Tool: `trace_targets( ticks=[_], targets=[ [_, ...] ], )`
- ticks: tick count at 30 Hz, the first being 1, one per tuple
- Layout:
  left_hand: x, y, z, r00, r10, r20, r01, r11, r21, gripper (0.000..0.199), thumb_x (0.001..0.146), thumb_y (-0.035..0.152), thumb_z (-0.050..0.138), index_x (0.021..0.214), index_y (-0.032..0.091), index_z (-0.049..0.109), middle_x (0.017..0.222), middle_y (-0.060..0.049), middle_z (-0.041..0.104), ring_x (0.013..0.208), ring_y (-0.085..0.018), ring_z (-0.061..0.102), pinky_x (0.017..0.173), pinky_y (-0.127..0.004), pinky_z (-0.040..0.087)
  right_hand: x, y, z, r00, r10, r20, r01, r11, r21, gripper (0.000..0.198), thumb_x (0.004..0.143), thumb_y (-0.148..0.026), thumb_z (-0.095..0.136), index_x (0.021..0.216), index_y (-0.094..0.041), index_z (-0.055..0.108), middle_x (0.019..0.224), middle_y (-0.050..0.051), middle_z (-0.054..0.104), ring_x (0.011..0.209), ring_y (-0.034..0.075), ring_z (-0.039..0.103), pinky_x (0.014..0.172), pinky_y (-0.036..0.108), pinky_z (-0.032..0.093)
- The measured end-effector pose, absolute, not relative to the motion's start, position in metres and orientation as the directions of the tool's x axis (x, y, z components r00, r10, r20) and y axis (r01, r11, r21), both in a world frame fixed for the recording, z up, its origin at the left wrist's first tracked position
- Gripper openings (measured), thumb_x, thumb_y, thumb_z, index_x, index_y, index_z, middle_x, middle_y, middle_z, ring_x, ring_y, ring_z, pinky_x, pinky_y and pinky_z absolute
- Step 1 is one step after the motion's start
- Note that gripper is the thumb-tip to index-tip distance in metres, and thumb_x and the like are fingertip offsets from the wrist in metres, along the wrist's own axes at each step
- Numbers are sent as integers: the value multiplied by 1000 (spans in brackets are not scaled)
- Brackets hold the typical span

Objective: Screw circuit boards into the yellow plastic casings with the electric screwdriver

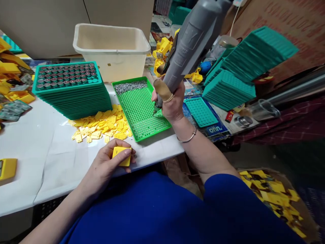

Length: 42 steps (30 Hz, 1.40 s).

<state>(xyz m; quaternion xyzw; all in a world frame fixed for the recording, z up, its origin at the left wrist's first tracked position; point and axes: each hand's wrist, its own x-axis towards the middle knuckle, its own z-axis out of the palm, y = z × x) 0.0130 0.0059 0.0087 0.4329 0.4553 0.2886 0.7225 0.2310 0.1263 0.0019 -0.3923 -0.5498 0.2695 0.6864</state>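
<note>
My left hand [111, 157] is closed around a small yellow plastic case [122, 156] at the table's front edge, thumb lying across its face. In my right hand [175, 103] is a grey electric screwdriver [188, 44], its bit pointing down over a green perforated tray [138, 112]. A tan cover is on one of the right fingers. Small metal screws [130, 87] lie heaped along the tray's far end. Beside the tray, to its left, spreads a pile of flat yellow plastic pieces [106, 123].
Left of the tray rises a stack of teal trays [76, 98], the top one holding button-like round cells. A whitish bin [114, 64] stands behind. More teal trays [231, 88] are piled at right. A box of yellow parts [276, 196] sits low at right; another yellow case [7, 169] lies far left.
</note>
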Motion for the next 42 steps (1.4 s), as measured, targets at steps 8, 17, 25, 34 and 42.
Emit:
trace_targets(
  ticks=[8,17,25,34,42],
  targets=[
    [10,6,6,418,819,-393,-43,451,892,22,84,37,71,88,18,62,79,-3,70,73,-16,66,56,-23,57,233,125,0,244,807,537,152,515,-843,49,75,-70,63,89,-27,43,73,-4,58,52,10,57,50,29,52],
    [11,5,7,414,820,-395,-84,467,880,21,84,36,71,89,19,61,77,-2,70,73,-15,66,57,-22,57,230,118,2,264,798,542,150,522,-840,44,79,-67,61,90,-27,45,63,-6,48,52,13,55,53,31,49],
    [10,5,4,421,811,-406,-216,524,824,18,86,27,64,100,18,59,99,-8,72,86,-21,70,69,-30,58,229,112,18,289,793,536,138,519,-843,39,78,-62,65,85,-28,47,59,-6,52,50,13,55,53,31,49],
    [11,5,-1,431,810,-399,-341,555,759,22,84,20,62,105,16,56,99,-9,70,92,-24,71,76,-36,58,174,56,55,89,856,510,-31,514,-857,48,80,-74,52,73,-28,39,59,-5,44,46,13,45,44,30,43],
    [10,5,-3,453,819,-352,-340,524,781,21,86,21,60,106,16,55,97,-8,70,91,-22,69,76,-35,58,153,42,44,-72,918,391,-126,380,-916,49,74,-75,57,71,-28,45,66,-3,45,47,12,40,43,32,41]
  ],
)
